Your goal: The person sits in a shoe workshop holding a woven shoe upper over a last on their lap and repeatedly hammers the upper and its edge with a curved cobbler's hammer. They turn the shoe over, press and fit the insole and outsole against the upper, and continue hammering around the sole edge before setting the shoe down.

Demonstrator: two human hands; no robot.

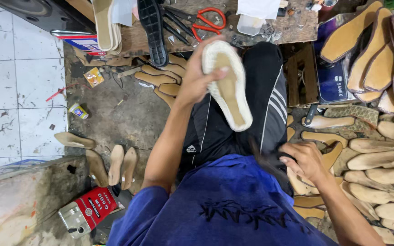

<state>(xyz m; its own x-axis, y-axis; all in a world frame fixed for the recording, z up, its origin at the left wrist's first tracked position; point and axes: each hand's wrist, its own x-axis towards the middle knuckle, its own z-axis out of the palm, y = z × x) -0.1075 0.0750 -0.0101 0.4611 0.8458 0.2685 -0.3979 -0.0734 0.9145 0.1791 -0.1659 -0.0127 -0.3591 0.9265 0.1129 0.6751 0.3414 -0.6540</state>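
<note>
Our left hand (197, 77) grips the pale sole (228, 86) over our lap; our right hand (304, 161) clasps a dark brush (265, 161); a loose grip could drop it.

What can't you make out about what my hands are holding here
Head view:
- Right hand: holds something dark and motion-blurred; its kind is unclear.
- Left hand: its fingers cover part of the woven-edged sole; the underside faces away.
- Red-handled scissors: blades lost among dark tools.
- Red can: contents hidden.
</note>
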